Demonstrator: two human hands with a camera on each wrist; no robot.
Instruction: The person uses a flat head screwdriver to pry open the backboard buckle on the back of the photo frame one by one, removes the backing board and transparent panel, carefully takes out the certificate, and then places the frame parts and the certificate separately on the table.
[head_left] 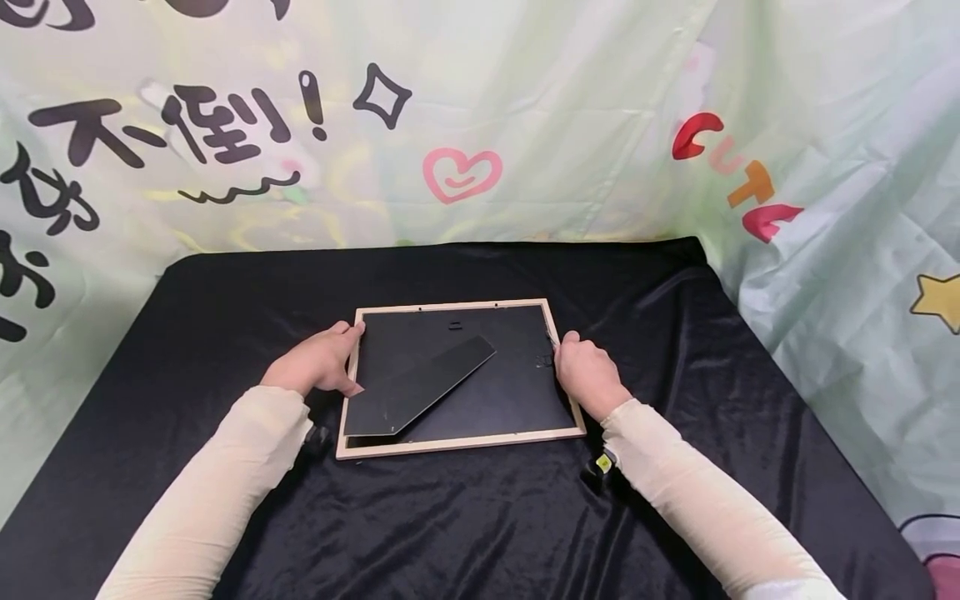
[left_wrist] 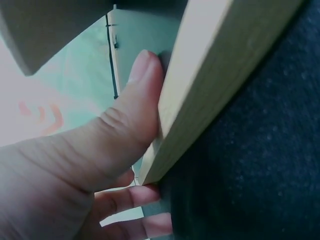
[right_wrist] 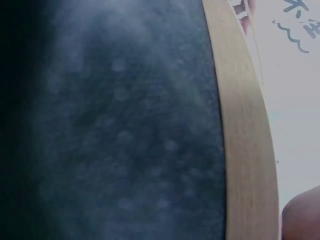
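A picture frame with a pale wooden border (head_left: 461, 445) lies back side up on the black cloth. Its black backing board (head_left: 517, 392) carries a black easel leg (head_left: 423, 387), swung out aslant toward the lower left corner. My left hand (head_left: 318, 362) grips the frame's left side. In the left wrist view, the thumb (left_wrist: 137, 105) lies over the inner edge of the wood, with fingers at its outer side. Over on the right side, my right hand (head_left: 588, 373) holds the border with curled fingers. The right wrist view shows mostly cloth and the wooden rail (right_wrist: 247, 130).
Black velvety cloth (head_left: 480, 525) covers the table, with wrinkles near the front. A pale printed curtain (head_left: 570, 125) hangs behind and along both sides. Dark wrist cameras sit beneath both cream sleeves (head_left: 217, 492), close to the frame's lower corners.
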